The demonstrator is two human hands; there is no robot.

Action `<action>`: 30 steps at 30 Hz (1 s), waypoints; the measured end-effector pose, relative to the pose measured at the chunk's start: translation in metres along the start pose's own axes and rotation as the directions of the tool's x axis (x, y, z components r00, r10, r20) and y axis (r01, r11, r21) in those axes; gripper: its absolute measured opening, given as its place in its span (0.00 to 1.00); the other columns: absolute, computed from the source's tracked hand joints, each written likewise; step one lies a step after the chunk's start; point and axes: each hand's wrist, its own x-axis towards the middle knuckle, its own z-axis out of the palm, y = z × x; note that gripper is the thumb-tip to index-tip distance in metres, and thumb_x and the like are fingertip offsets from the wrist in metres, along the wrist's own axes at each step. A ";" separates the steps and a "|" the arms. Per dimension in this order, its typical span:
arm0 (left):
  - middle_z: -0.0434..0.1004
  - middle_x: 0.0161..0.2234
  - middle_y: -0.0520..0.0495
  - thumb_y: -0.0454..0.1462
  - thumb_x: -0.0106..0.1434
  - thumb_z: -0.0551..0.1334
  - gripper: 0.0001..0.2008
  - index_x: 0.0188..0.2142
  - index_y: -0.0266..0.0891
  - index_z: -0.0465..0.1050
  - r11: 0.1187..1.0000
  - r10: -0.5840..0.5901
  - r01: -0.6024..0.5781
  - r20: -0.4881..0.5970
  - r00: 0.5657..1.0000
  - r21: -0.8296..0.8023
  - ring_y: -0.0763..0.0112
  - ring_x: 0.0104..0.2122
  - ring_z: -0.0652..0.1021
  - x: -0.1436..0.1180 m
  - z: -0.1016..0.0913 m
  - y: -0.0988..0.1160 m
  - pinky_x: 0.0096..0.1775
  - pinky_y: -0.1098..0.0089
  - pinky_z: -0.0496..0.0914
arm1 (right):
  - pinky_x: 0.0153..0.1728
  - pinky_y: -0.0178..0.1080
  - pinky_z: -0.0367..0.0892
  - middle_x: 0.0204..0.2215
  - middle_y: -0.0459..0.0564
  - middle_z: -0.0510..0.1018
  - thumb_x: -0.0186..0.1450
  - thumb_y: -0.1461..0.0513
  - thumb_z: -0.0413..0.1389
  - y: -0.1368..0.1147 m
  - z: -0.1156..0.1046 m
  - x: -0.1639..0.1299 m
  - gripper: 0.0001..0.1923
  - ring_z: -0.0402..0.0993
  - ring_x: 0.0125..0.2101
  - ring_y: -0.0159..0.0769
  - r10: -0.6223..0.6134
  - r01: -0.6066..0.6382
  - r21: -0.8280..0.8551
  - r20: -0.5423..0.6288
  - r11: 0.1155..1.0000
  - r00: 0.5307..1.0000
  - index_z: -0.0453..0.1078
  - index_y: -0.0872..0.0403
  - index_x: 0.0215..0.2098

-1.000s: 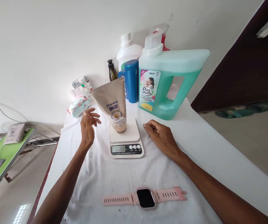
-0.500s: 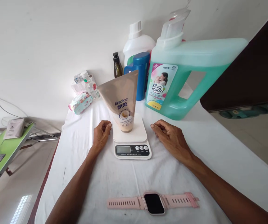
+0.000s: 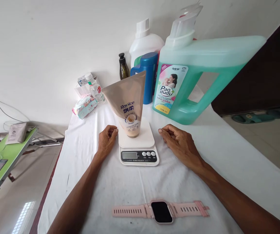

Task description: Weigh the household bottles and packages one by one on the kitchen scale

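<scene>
A white kitchen scale (image 3: pixel 139 159) stands on the cloth with a beige Rejoice tube (image 3: pixel 127 97) upright on its plate, cap end down. My left hand (image 3: pixel 107 139) rests on the cloth just left of the scale, its fingers curled in and nothing seen in them. To the right of the scale lies my right hand (image 3: pixel 177 143), also curled, thumb against the fingers and holding nothing visible. Neither hand touches the tube. Nearer to me, between my forearms, a pink-strapped smartwatch (image 3: pixel 162 212) lies flat with a dark screen. No digits can be made out on the scale's display.
Behind the tube stand a large green detergent jug (image 3: pixel 203 58), a blue bottle (image 3: pixel 149 78), a white jug (image 3: pixel 146 45) and a dark pump bottle (image 3: pixel 123 68). A wipes pack (image 3: pixel 85 107) and a clear bottle (image 3: pixel 95 89) are back left. A green side table (image 3: pixel 10 152) stands left.
The view has shifted slightly. Both hands, the tube, the scale and the smartwatch keep their places.
</scene>
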 end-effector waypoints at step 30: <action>0.86 0.39 0.42 0.45 0.54 0.76 0.15 0.39 0.41 0.82 0.986 0.157 -0.161 0.086 0.984 0.043 0.54 0.38 0.83 0.000 0.008 0.088 0.40 0.58 0.75 | 0.27 0.37 0.57 0.20 0.42 0.65 0.68 0.46 0.53 -0.003 -0.001 0.001 0.19 0.58 0.22 0.32 -0.053 0.055 0.079 -0.024 0.995 0.998 0.63 0.50 0.27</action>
